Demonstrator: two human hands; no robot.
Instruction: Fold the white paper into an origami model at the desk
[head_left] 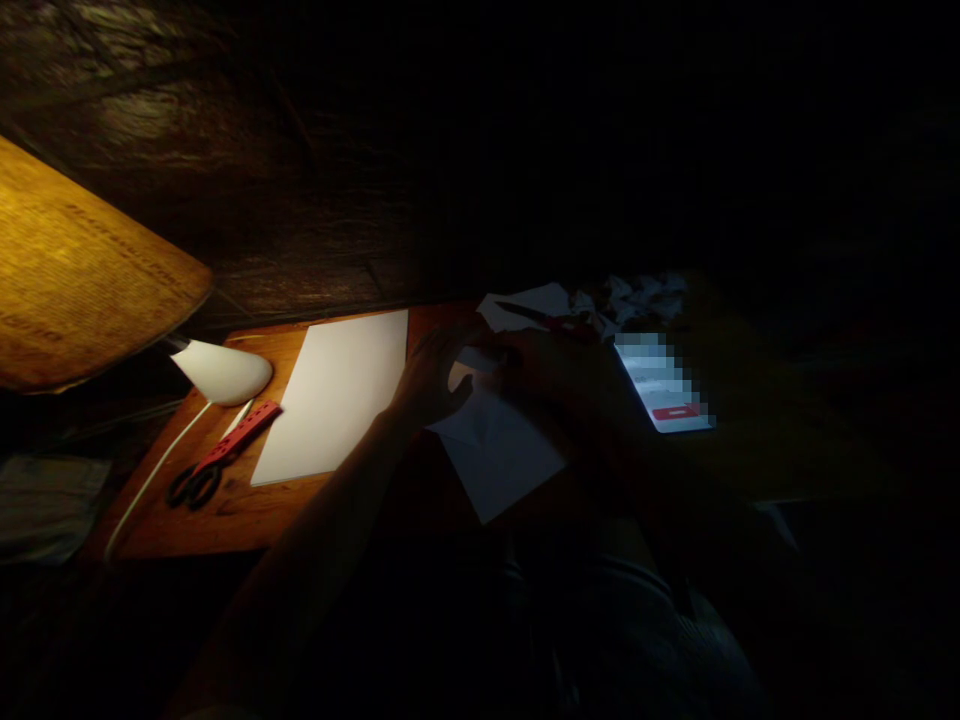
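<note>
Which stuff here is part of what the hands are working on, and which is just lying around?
In hand: left hand, right hand, folded paper under both.

Lying about: paper stack, scissors, ruler, lamp, lit phone, crumpled scraps.

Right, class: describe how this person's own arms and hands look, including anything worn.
Both hands look ungloved. The left hand and left forearm catch warm light; no sleeve shows along the forearm. The right hand and right arm are only dark shapes in shadow, so a sleeve, watch or ring cannot be told.
</note>
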